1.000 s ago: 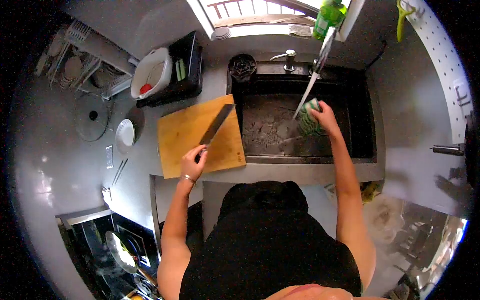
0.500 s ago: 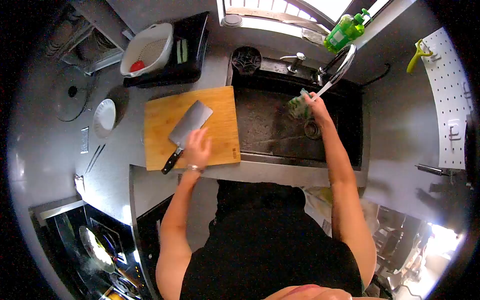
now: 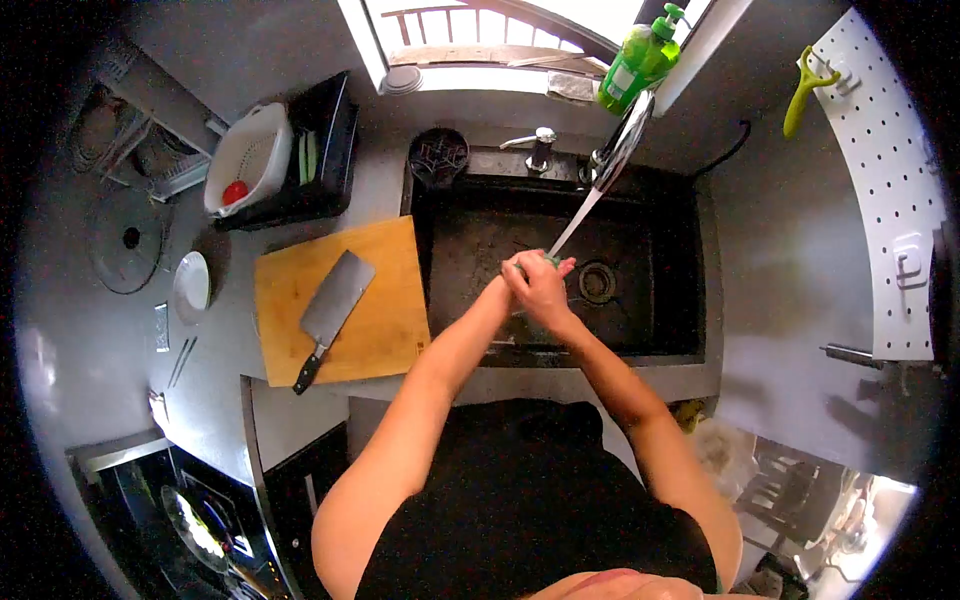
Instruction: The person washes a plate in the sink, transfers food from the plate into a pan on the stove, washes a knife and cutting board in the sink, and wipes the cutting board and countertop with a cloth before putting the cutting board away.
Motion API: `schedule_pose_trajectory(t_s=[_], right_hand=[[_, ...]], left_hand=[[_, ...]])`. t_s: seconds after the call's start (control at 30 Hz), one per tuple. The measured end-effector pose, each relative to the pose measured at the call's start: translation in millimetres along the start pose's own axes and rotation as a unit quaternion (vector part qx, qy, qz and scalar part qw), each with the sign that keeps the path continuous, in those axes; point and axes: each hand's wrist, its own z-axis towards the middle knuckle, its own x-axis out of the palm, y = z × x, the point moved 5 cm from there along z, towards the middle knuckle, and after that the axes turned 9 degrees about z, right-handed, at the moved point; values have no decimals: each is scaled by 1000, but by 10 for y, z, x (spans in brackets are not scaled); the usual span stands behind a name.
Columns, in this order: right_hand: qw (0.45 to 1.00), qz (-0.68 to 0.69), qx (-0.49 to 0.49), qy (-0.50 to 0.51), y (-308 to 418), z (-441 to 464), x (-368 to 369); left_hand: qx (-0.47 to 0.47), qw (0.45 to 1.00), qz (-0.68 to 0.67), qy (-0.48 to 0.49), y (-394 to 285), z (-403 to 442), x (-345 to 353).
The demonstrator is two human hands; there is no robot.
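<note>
My hands meet over the black sink [image 3: 465,225], where a stream of water [image 3: 575,222] from the tap [image 3: 625,145] falls on them. My right hand [image 3: 542,291] lies on top, its fingers curled. A small bit of a green-and-white cloth [image 3: 551,261] shows at the fingers; most of it is covered. Reaching in from the left, my left hand [image 3: 506,288] is largely hidden by the right one, so its finger position cannot be made out. On the wooden cutting board [image 3: 390,300] left of the sink rests a cleaver [image 3: 337,299] with a black handle.
A green soap bottle [image 3: 638,68] stands on the window sill. Behind the board are a white colander [image 3: 262,165] and a black rack [image 3: 340,165]. A white bowl [image 3: 191,283] and chopsticks [image 3: 182,362] lie farther left. A pan [image 3: 195,530] sits on the stove at lower left.
My left hand has moved right, from above the cutting board to the sink, and met my right hand. The right hand with the cloth has come lower and left. The camera view has shifted.
</note>
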Motion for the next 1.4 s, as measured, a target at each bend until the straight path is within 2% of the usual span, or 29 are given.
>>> schedule_pose_trajectory(t_s=[0.03,0.07,0.1,0.13,0.17,0.2,0.27,0.3,0.33,0.37,0.4,0.43,0.47,0.53,0.63,0.73,0.8,0.87,0.97,1.0,1.07,1.1,1.13,1.2,1.23,1.27,1.33,1.37,1.4], right_hand=[[999,-22,33,-19,-208,-5,29],[993,-76,88,-13,-419,60,5],[981,-130,144,-4,-651,144,-53],[962,-183,200,7,-847,191,-124],[970,-131,199,-53,-920,223,-260],[971,-81,194,-113,-986,257,-409],[989,13,112,-92,-901,303,-475],[993,48,84,-66,-832,266,-461],[994,83,54,-41,-717,249,-444],[993,53,-78,-69,-596,182,-362],[997,75,-30,-2,-648,75,-253],[996,74,-49,19,-453,2,-232],[994,90,-36,46,-315,-85,-206],[992,87,-53,76,-143,-253,-177],[980,155,50,109,26,-332,-322],[984,170,51,32,-170,-162,-595],[986,127,108,-8,-436,91,-808],[995,61,84,4,-786,351,-794],[986,40,151,54,-1109,594,-696],[981,24,184,60,-1094,711,-768],[966,-112,227,55,-1397,851,-850],[972,-124,195,49,-1678,913,-843],[976,-135,164,42,-1649,971,-823],[981,-59,184,28,-1669,1019,-875],[982,-38,176,64,-1896,1108,-808],[990,27,136,36,-1867,1169,-796],[975,122,156,96,-1888,1214,-753],[941,201,249,107,-1479,1145,-805],[908,281,298,86,-1338,1008,-771]], left_hand=[[-40,954,-296,-41,16,5,11],[-78,818,-563,-81,66,28,67],[-112,605,-780,-116,112,37,182],[-136,334,-922,-142,150,29,342],[-72,349,-930,-88,162,-17,408],[-92,313,-943,-65,202,-48,531],[-127,234,-964,-22,19,-221,382],[-77,232,-970,-6,98,-167,483],[-82,224,-971,-34,130,-124,510],[-86,216,-971,-60,156,-74,521],[-91,209,-970,-86,200,-27,533],[-72,248,-964,-67,357,73,688],[-57,251,-966,-37,446,147,827],[-85,355,-931,-23,364,69,647],[-186,366,-911,-36,635,223,950],[-116,367,-922,-37,609,255,1012],[-133,439,-888,-11,64,-166,278],[-81,464,-882,-2,-82,-166,125],[-41,532,-846,1,-48,-46,37],[-61,491,-869,-11,-4,4,74],[-102,399,-910,-38,76,115,233],[-143,389,-908,-62,35,80,132],[-139,345,-927,-59,33,136,177],[-125,258,-957,-50,63,273,233],[-158,251,-952,-83,-87,132,-25],[-135,218,-963,-78,-70,175,3],[-89,152,-982,-72,-21,251,107],[-56,162,-980,-102,-54,185,-5],[-20,118,-989,-84,-129,124,-90]])
